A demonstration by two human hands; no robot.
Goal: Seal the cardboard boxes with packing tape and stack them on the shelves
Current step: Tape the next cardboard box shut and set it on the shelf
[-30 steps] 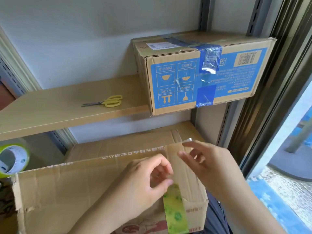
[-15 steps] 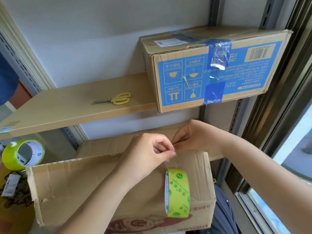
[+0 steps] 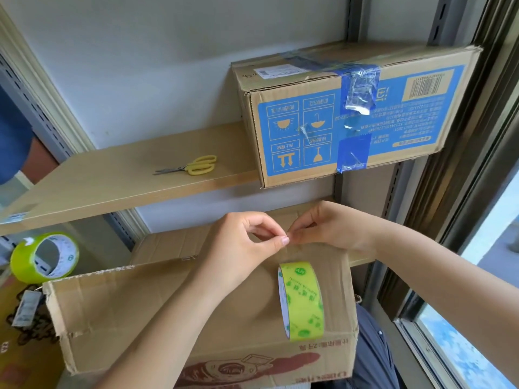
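Observation:
A brown cardboard box [image 3: 157, 313] lies in front of me, its top facing up. A green tape roll [image 3: 304, 301] hangs against the box's near right part from a clear strip of tape. My left hand [image 3: 241, 248] and my right hand [image 3: 328, 226] meet above the roll, and both pinch that clear strip at the box's far edge. A sealed box [image 3: 359, 113] with a blue printed side and blue tape stands on the upper shelf [image 3: 112, 181] at the right.
Yellow-handled scissors [image 3: 193, 167] lie on the upper shelf. A second green tape roll [image 3: 45, 258] sits at the left on a lower surface. Flat cardboard [image 3: 168, 245] lies behind the box. A window frame [image 3: 463, 192] runs down the right side.
The roll has come out of my left hand and now hangs from the tape. Both hands moved to the box's far edge and pinch the strip together. The view shifted, showing more of the left.

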